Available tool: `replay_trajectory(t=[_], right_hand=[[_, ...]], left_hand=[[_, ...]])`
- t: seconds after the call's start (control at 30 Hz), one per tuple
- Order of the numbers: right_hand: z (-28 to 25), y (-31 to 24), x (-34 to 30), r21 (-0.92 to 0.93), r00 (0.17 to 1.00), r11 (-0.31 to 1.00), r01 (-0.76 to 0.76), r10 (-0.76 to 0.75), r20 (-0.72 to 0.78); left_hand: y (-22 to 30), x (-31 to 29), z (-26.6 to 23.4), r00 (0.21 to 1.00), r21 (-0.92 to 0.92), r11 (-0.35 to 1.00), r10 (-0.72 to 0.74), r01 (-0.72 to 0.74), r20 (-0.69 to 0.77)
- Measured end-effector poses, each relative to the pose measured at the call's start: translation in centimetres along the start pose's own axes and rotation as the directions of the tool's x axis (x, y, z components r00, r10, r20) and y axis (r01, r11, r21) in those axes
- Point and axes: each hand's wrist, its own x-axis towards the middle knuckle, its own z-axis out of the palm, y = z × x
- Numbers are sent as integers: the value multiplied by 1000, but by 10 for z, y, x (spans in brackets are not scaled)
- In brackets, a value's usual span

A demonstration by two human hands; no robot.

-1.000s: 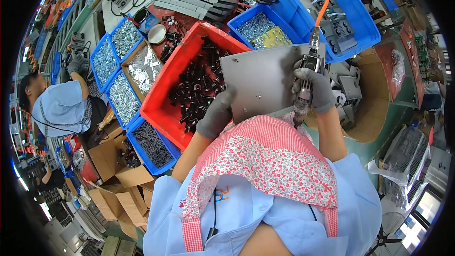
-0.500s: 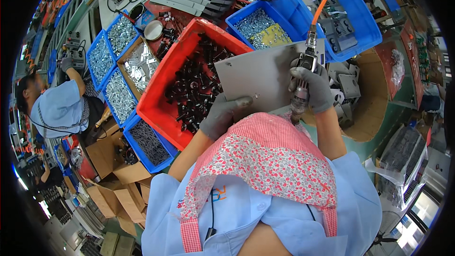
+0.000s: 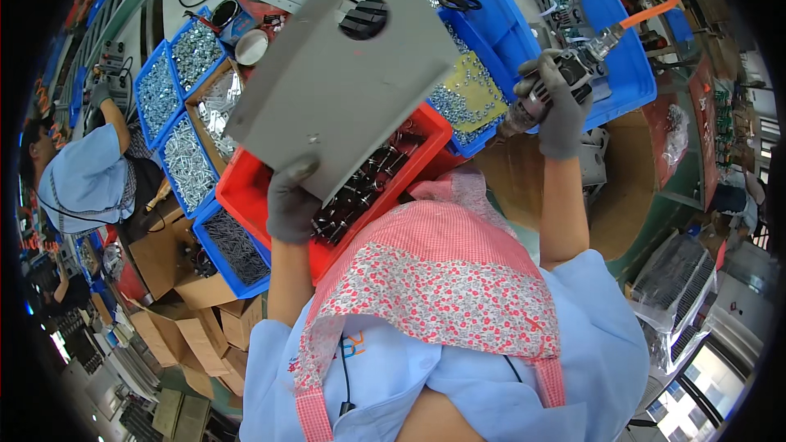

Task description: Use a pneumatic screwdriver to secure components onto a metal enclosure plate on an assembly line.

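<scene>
In my gloved left hand [image 3: 292,200], a grey sheet-metal panel [image 3: 327,90] is gripped by its lower corner. The panel has a large round hole near its top and a bent edge along one side. It is raised and tilted over the red bin [image 3: 323,258] of black parts [image 3: 368,184], hiding much of it. My gloved right hand [image 3: 561,106] is closed around a pneumatic screwdriver [image 3: 536,102], fed by an orange coiled hose [image 3: 655,12]. The tool's lower end points down and left, apart from the panel.
Blue bins of screws and nuts [image 3: 196,53] stand left of the red bin. A blue bin [image 3: 467,94] holds nuts and a yellow card. A larger blue tote [image 3: 626,74] lies beyond my right hand, above a cardboard box [image 3: 626,196]. A co-worker [image 3: 90,172] sits at far left.
My left hand has moved left, lifting and turning the panel over the red bin. My right hand has drawn the screwdriver away, up and to the right.
</scene>
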Motion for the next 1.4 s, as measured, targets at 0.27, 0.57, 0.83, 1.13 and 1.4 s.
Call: replay_trajectory(t=[0.27, 0.57, 0.83, 1.13, 1.4], right_hand=[[-7, 83, 51, -42, 993, 998, 38, -43, -110], [8, 147, 58, -93, 998, 994, 57, -60, -35], [-4, 179, 60, -142, 995, 985, 94, -90, 35], [2, 189, 47, -169, 997, 982, 83, -81, 20], [26, 82, 37, 111, 996, 990, 86, -82, -37]], left_hand=[[-18, -1, -34, 995, -191, 981, -19, 1, -96], [-26, 10, -17, 959, -75, 997, -10, -12, -282], [-20, 23, 1, 935, -166, 975, -190, 145, -299], [-20, 25, 24, 905, -85, 979, -204, 186, -373], [-17, 9, 46, 940, 96, 990, -62, 99, -334]])
